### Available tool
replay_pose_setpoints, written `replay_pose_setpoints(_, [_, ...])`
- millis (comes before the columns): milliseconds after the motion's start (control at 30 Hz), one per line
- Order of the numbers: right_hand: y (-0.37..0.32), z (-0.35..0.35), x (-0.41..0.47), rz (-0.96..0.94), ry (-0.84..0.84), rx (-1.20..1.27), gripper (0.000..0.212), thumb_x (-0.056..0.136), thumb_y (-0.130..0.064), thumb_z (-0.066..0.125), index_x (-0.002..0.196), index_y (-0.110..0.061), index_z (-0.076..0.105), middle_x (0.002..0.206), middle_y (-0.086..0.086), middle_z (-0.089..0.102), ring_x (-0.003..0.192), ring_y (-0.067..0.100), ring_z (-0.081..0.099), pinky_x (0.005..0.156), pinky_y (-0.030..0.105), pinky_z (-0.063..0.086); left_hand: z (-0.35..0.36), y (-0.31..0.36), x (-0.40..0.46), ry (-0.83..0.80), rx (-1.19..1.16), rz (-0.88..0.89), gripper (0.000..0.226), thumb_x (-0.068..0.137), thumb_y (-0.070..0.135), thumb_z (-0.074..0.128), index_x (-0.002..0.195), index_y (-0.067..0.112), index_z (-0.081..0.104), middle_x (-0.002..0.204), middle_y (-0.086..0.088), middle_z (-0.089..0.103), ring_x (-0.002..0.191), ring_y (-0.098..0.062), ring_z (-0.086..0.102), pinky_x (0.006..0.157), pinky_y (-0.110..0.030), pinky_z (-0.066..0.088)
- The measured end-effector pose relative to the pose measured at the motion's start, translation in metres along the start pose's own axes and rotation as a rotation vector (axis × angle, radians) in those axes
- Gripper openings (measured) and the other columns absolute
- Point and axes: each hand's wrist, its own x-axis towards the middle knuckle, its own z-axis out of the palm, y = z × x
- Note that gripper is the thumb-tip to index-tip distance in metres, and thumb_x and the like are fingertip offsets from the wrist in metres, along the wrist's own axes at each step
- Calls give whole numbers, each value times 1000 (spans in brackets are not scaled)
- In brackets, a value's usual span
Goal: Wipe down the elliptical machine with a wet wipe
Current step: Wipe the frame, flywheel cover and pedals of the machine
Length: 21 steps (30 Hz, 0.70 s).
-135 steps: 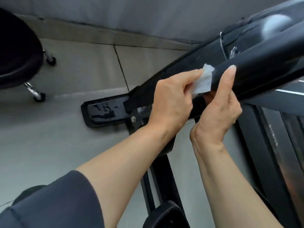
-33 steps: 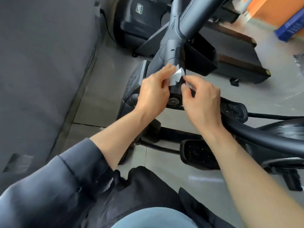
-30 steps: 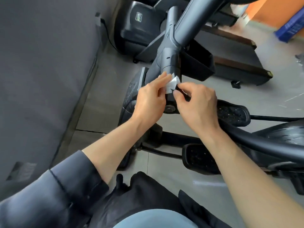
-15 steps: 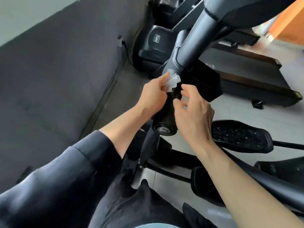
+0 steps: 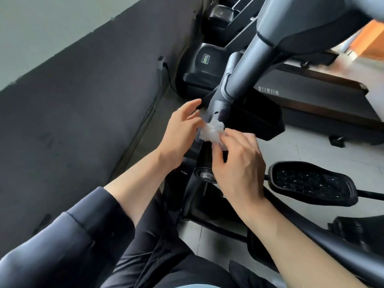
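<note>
The elliptical machine's dark grey upright column point(image 5: 245, 65) slants down from the top right to a pivot joint between my hands. A crumpled white wet wipe point(image 5: 212, 132) lies against the lower column. My right hand point(image 5: 236, 163) pinches the wipe from below with thumb and fingertips. My left hand point(image 5: 180, 129) is just left of the wipe, its fingers spread and relaxed, the index finger pointing toward the column. Whether its lower fingers touch the wipe is hidden.
A black studded pedal point(image 5: 311, 183) sticks out at the right, with a second pedal arm point(image 5: 332, 250) low at the right. A dark wall panel point(image 5: 83, 121) fills the left. A treadmill point(image 5: 311, 96) stands behind on the grey tiled floor point(image 5: 311, 148).
The wipe was flat under my left fingers; it is now bunched up and pinched by my right hand. My left fingers have spread away from it. The view has tilted upward.
</note>
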Motion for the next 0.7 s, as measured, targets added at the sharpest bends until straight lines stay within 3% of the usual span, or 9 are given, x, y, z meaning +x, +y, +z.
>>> replay_pose_setpoints(67, [5, -2, -1, 9, 51, 9, 2, 81, -3, 67, 79, -3, 67, 103, 7, 66, 92, 24, 54, 75, 22, 42, 2, 4, 9, -35, 102, 48, 53, 84, -10, 47, 131, 13, 60, 129, 8, 58, 125, -4, 51, 104, -20, 41])
replay_pose_setpoints(133, [6, -4, -1, 4, 59, 65, 16, 78, 12, 58, 83, -2, 64, 110, 10, 62, 96, 26, 55, 80, 19, 40, 7, 4, 22, -69, 176, 80, 52, 81, -12, 44, 122, 13, 66, 130, 7, 59, 125, -4, 51, 105, -19, 40])
replay_pose_setpoints(200, [1, -6, -1, -113, -18, 77, 40, 75, 17, 46, 100, -3, 70, 111, 7, 66, 95, 26, 57, 82, 27, 48, 13, 4, 37, -86, 226, 126, 51, 76, -8, 46, 113, 16, 70, 124, 6, 63, 122, -5, 55, 105, -24, 44])
replay_pose_setpoints(267, [-6, -9, -3, -217, -103, 54, 46, 77, 9, 40, 105, -5, 73, 109, 5, 71, 94, 24, 60, 81, 32, 53, 20, 4, 55, -93, 256, 166, 51, 76, -8, 47, 117, 15, 66, 119, 5, 65, 116, -7, 57, 98, -20, 46])
replay_pose_setpoints(333, [-9, -12, -6, -185, -144, 12, 43, 79, -2, 40, 106, -3, 74, 112, 8, 71, 100, 23, 61, 88, 28, 51, 26, 5, 75, -104, 241, 183, 53, 79, -10, 51, 128, 12, 56, 119, 6, 58, 113, -8, 55, 91, -11, 44])
replay_pose_setpoints(467, [-17, 4, 15, -27, -196, -108, 39, 83, -15, 47, 112, -3, 71, 122, 9, 67, 118, 19, 57, 104, 20, 37, 40, 12, 118, -269, 303, 229, 64, 70, 12, 58, 131, 25, 47, 128, 3, 46, 118, -11, 46, 107, -31, 39])
replay_pose_setpoints(533, [-17, 21, 41, 34, -203, -161, 35, 84, -15, 51, 111, -6, 71, 121, 6, 67, 119, 20, 57, 106, 20, 35, 43, 14, 132, -363, 376, 271, 74, 62, 22, 55, 135, 24, 45, 135, -2, 45, 124, -14, 43, 110, -31, 35])
replay_pose_setpoints(633, [-20, 37, 69, 154, -157, -204, 23, 87, -14, 52, 95, -14, 73, 99, 0, 70, 101, 20, 64, 85, 30, 51, 39, 4, 143, -470, 484, 410, 96, 66, 29, 67, 151, 12, 26, 153, -4, 35, 141, -19, 30, 117, -37, 26])
replay_pose_setpoints(700, [-28, 37, 68, 252, -136, -234, 14, 87, -13, 57, 83, -15, 70, 84, -3, 68, 82, 19, 65, 66, 30, 52, 32, -4, 152, -506, 487, 476, 103, 68, 33, 74, 153, 12, 20, 157, -2, 29, 145, -19, 25, 119, -42, 23])
